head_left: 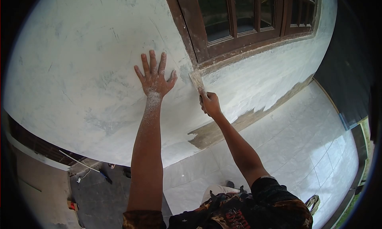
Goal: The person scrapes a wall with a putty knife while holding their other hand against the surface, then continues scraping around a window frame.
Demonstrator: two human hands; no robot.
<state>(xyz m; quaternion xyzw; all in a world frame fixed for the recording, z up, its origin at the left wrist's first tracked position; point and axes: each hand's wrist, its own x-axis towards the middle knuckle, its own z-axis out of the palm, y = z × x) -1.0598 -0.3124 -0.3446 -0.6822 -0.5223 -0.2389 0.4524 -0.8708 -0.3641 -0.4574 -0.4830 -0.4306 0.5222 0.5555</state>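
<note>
My left hand (155,81) lies on the white, patchy wall (91,62) with its fingers spread. White dust coats its wrist and forearm. In my right hand (211,104) is a putty knife (196,79), fingers wrapped round its handle. The whitish blade points up to the lower left corner of the brown window frame (230,47) and appears to meet the wall there. Grey smudges and scratches mark the wall around both hands.
Glass panes fill the wooden window at the top. A bare grey-brown strip (238,119) runs along the wall's foot above light floor tiles (274,149). Dark sheeting (350,70) hangs at the right. A thin white pole (79,161) leans at the lower left, over dark tiles (99,197).
</note>
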